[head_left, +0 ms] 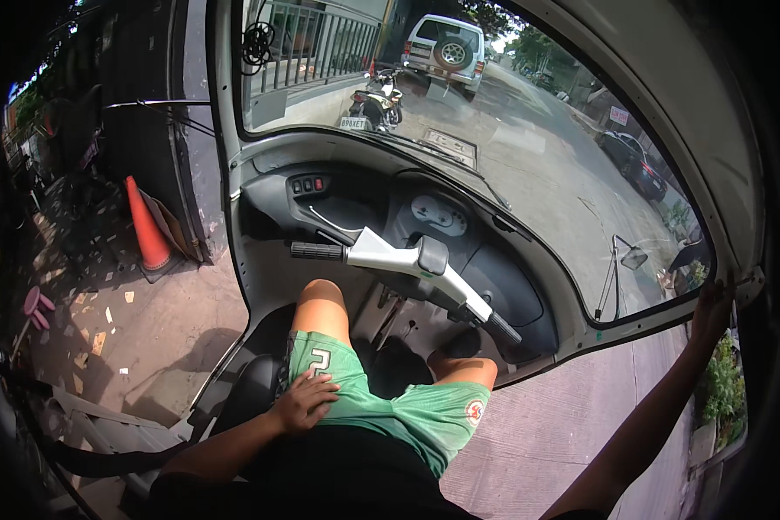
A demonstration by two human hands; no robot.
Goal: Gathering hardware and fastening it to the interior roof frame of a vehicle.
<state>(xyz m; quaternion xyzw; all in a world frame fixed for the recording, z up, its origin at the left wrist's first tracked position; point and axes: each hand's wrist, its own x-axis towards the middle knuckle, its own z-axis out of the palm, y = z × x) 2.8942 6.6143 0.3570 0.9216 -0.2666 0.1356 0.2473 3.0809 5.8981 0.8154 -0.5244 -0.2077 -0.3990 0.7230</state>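
Observation:
My left hand (307, 402) lies on the left thigh of my green shorts (342, 364), its fingers stretched out and holding nothing. On the right, my arm reaches out and my right hand (713, 305) grips the windshield frame (641, 336) at its lower right corner; its fingers are in shadow. Ahead of my knees is the handlebar (390, 256) of a three-wheeled vehicle, silver with a black left grip (318, 251) and a black right grip (501, 330). Neither hand touches it. Behind the bar sits a gauge cluster (438, 214) in the dark dashboard.
An orange traffic cone (147, 230) stands outside the left opening, beside a dark wall. Through the windshield I see a parked motorcycle (378, 102), a white off-road vehicle (446, 52) and a dark car (634, 163). A side mirror (634, 258) juts out at the right.

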